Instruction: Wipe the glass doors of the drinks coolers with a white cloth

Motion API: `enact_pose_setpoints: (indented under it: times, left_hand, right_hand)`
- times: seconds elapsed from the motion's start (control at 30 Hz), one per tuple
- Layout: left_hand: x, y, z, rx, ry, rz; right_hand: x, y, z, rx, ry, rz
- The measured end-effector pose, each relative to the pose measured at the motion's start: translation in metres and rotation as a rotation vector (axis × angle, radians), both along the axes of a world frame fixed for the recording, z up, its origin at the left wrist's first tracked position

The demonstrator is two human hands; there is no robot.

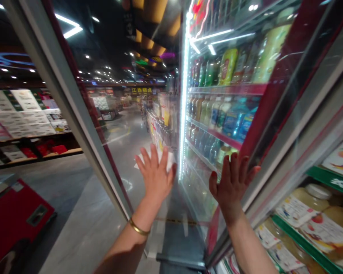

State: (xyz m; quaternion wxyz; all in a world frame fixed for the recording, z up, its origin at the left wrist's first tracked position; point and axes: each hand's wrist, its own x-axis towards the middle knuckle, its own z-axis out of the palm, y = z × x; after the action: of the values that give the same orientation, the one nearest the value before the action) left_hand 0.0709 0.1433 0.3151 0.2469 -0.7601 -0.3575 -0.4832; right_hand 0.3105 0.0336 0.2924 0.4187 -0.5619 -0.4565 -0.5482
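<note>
A glass door (125,125) with a grey metal frame stands tilted across my view, part of a lit drinks cooler. My left hand (156,175), with a gold bangle (137,227) on the wrist, is spread flat towards the glass. White material (169,160) shows behind its fingers; I cannot tell whether it is a cloth the hand presses or something beyond. My right hand (233,182) is also open, fingers apart, at the glass in front of the cooler shelves. Bottled drinks (234,118) stand in rows behind it.
A red cart-like object (20,224) sits on the floor at lower left. Stacked boxes (23,114) fill a display at far left. Shelves with jars (317,194) and labelled cartons are close on the right. A store aisle (131,118) runs back beyond the glass.
</note>
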Motion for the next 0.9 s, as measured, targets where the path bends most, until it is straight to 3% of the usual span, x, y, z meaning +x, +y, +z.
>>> enact_pose_setpoints:
  times: [0.07, 0.13, 0.17, 0.23, 0.3, 0.37, 0.4, 0.47, 0.53, 0.6, 0.67, 0.73, 0.8, 0.87, 0.9]
  left_hand:
    - [0.007, -0.014, -0.022, 0.013, 0.128, -0.095]
    - [-0.008, -0.016, -0.044, 0.016, 0.101, -0.105]
    - [-0.021, -0.011, -0.047, -0.001, 0.035, -0.086]
    - [-0.043, 0.004, -0.032, -0.072, -0.136, -0.037]
    - [-0.045, 0.014, 0.007, -0.154, -0.278, -0.023]
    - [-0.023, 0.008, 0.047, -0.077, -0.297, -0.055]
    - [-0.005, 0.000, 0.060, -0.045, -0.249, -0.068]
    - [0.031, -0.019, 0.062, 0.064, -0.030, -0.144]
    - [0.054, -0.034, 0.039, 0.152, 0.236, -0.250]
    - [0.056, -0.038, 0.011, 0.200, 0.317, -0.278]
    - [0.046, -0.034, 0.004, 0.174, 0.236, -0.201]
    - [0.044, -0.031, 0.023, 0.112, 0.081, -0.096]
    - [0.058, -0.036, 0.051, 0.091, -0.016, -0.046]
    - [0.080, -0.046, 0.067, 0.151, 0.044, -0.076]
    - [0.089, -0.051, 0.066, 0.197, 0.137, -0.109]
  right_hand:
    - [0.000, -0.002, -0.002, -0.016, 0.010, -0.023]
    - [-0.002, -0.002, -0.014, -0.017, 0.053, -0.038]
    - [-0.005, -0.001, -0.024, -0.014, 0.080, -0.041]
    - [-0.012, 0.003, -0.050, -0.013, 0.121, -0.048]
    - [-0.022, 0.008, -0.078, -0.024, 0.133, -0.057]
    - [-0.031, 0.011, -0.099, -0.042, 0.138, -0.057]
    - [-0.034, 0.011, -0.106, -0.049, 0.144, -0.050]
    - [-0.037, 0.008, -0.112, -0.059, 0.159, -0.029]
    - [-0.036, 0.003, -0.111, -0.057, 0.173, 0.016]
    - [-0.032, -0.002, -0.109, -0.026, 0.172, 0.099]
    - [-0.027, -0.003, -0.108, 0.021, 0.157, 0.174]
    - [-0.023, 0.000, -0.108, 0.062, 0.127, 0.204]
    - [-0.021, 0.004, -0.108, 0.086, 0.096, 0.211]
    - [-0.020, 0.006, -0.108, 0.097, 0.084, 0.220]
    - [-0.020, 0.006, -0.109, 0.094, 0.093, 0.224]
